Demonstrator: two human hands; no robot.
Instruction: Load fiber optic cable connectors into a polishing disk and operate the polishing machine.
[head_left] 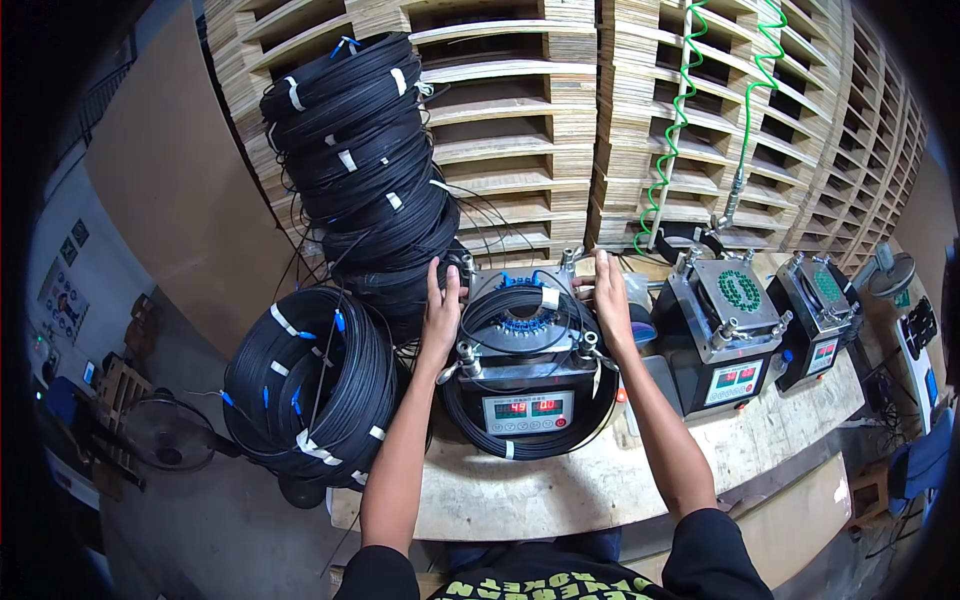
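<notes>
Left hand (442,312) and right hand (610,308) seemingly settle the cable coil (545,448) on the machine (528,410). Their grip I can't tell; next needs even handling.

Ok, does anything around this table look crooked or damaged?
Nothing looks clearly damaged. The tall stack of black cable coils at upper left looks odd: its layers sit unevenly and seem to lean, though lens distortion may exaggerate that.

We record: bright, diffuse light across the tabletop (560,500); soft shading in front of the central machine (525,382); red glow from its display (528,410); dimmer floor (200,515) at left; pallets (570,80) curving toward the rim; black vignetted corners; centre crisp, far wall (110,270) softer.
</notes>
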